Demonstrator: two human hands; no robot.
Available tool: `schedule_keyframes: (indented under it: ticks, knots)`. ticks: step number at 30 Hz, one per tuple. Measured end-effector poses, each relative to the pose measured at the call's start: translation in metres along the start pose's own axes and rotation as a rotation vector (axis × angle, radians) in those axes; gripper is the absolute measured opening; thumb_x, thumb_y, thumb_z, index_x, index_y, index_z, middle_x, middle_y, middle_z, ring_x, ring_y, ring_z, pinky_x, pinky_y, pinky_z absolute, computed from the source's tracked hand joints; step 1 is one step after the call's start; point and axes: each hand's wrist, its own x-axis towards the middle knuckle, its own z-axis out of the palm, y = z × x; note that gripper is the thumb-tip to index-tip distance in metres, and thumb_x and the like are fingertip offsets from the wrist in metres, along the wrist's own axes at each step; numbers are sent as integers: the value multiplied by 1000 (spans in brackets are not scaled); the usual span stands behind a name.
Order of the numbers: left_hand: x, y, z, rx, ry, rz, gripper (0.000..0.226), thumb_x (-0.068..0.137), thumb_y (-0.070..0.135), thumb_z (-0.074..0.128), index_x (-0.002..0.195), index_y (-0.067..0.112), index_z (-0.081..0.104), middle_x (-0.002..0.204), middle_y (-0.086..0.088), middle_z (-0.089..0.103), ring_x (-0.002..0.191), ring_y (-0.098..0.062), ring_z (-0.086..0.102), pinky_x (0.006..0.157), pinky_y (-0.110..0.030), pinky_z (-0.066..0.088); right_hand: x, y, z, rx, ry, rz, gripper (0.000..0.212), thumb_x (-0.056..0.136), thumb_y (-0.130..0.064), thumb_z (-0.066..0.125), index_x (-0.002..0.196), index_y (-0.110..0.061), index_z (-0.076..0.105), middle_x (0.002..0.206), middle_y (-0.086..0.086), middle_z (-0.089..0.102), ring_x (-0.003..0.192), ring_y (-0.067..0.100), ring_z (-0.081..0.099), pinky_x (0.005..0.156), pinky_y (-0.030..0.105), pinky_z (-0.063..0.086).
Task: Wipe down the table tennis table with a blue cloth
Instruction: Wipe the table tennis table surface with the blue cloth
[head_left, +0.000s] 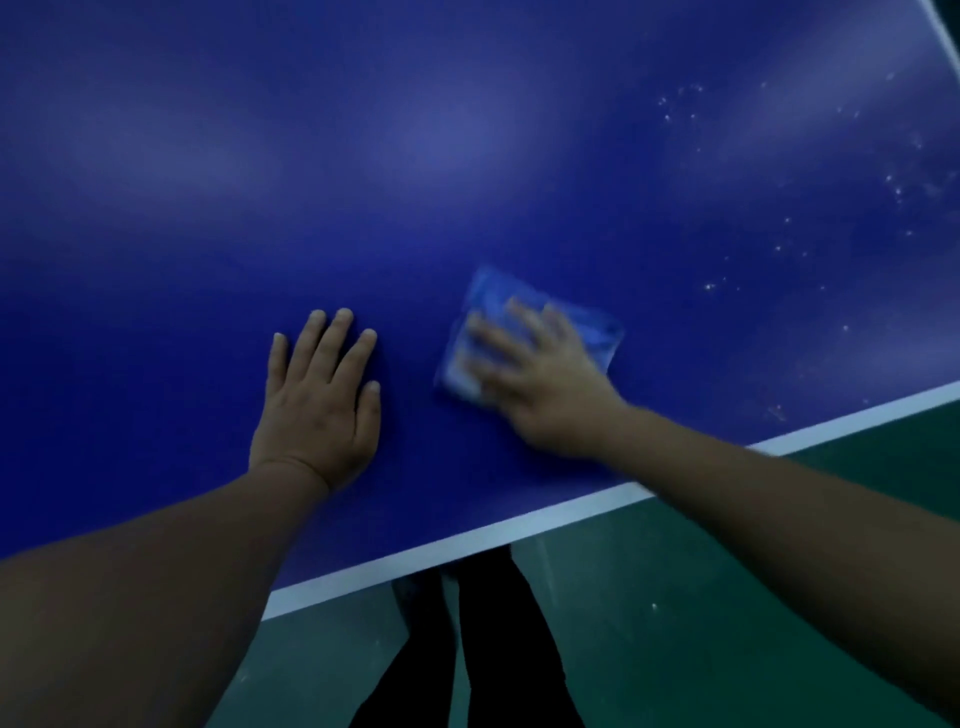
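The dark blue table tennis table (467, 156) fills most of the view, its white edge line (467, 545) running diagonally near me. A folded light blue cloth (493, 296) lies flat on the table close to that edge. My right hand (540, 384) presses down on the cloth with spread, straight fingers and looks blurred. My left hand (319, 400) rests flat on the bare table surface to the left of the cloth, fingers straight.
White specks and droplets (779, 234) dot the table surface to the right of the cloth. Below the table edge lies a green floor (675, 623), and my dark trouser legs (493, 649) stand against the table.
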Motion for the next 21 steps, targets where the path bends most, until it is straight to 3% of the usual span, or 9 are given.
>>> schedule_keyframes:
  ticks: [3, 6, 8, 11, 12, 13, 17, 19, 21]
  knots:
    - [1, -1, 0, 9, -13, -4, 63, 98, 44, 23, 152, 15, 36, 164, -7, 22, 153, -23, 6, 123, -48, -3, -86, -19, -10, 43, -148, -336, 45, 103, -45, 40, 147, -40, 45, 162, -5, 30, 150, 34, 22, 120, 58, 16]
    - [0, 1, -1, 19, -19, -10, 63, 98, 44, 22, 152, 15, 35, 164, -8, 21, 153, -24, 5, 123, -50, -2, -112, 23, -16, -1, -177, -227, 46, 103, -47, 36, 149, -41, 39, 162, -3, 29, 150, 34, 22, 119, 59, 19]
    - [1, 2, 0, 20, -20, -11, 63, 98, 44, 22, 152, 14, 36, 164, -9, 22, 153, -25, 6, 123, -51, -1, -103, 52, -11, -10, -157, 85, 49, 102, -49, 32, 150, -41, 32, 162, -1, 28, 149, 37, 22, 115, 63, 22]
    - [1, 1, 0, 30, -21, -11, 63, 98, 44, 22, 152, 14, 36, 163, -9, 22, 153, -25, 7, 123, -51, -1, -56, 44, -14, 113, -26, 831, 52, 102, -51, 23, 153, -44, 29, 166, -7, 15, 152, 32, 10, 120, 58, 10]
    - [1, 2, 0, 37, -23, -10, 63, 98, 44, 22, 152, 14, 35, 163, -9, 22, 153, -25, 7, 123, -51, -1, -40, 25, -14, 114, 3, 997, 52, 101, -48, 25, 153, -42, 31, 166, -8, 15, 152, 32, 11, 120, 57, 10]
    - [1, 2, 0, 42, -25, -13, 63, 97, 44, 22, 152, 15, 35, 163, -8, 23, 153, -25, 7, 123, -50, -1, -28, 2, -10, 94, 41, 1035, 52, 101, -44, 29, 152, -39, 34, 166, -6, 18, 151, 34, 15, 119, 59, 13]
    - [1, 4, -1, 65, -22, -27, 64, 96, 44, 22, 152, 15, 36, 163, -9, 23, 153, -25, 9, 123, -48, -2, -57, -73, 2, 104, -37, 466, 48, 102, -42, 37, 149, -37, 40, 163, -5, 28, 151, 34, 20, 120, 57, 15]
    - [1, 5, -1, 70, -11, -26, 64, 96, 43, 22, 151, 14, 37, 162, -10, 25, 152, -27, 11, 123, -49, -1, -85, -39, -4, 114, -83, 458, 49, 102, -45, 33, 150, -38, 39, 163, -5, 27, 151, 33, 19, 119, 57, 19]
    - [1, 5, 0, 78, 2, -19, 64, 96, 43, 23, 150, 12, 38, 161, -12, 27, 151, -29, 14, 122, -49, 1, -110, 16, -8, 44, -114, 628, 55, 101, -51, 21, 153, -37, 33, 164, -6, 22, 151, 33, 17, 118, 59, 21]
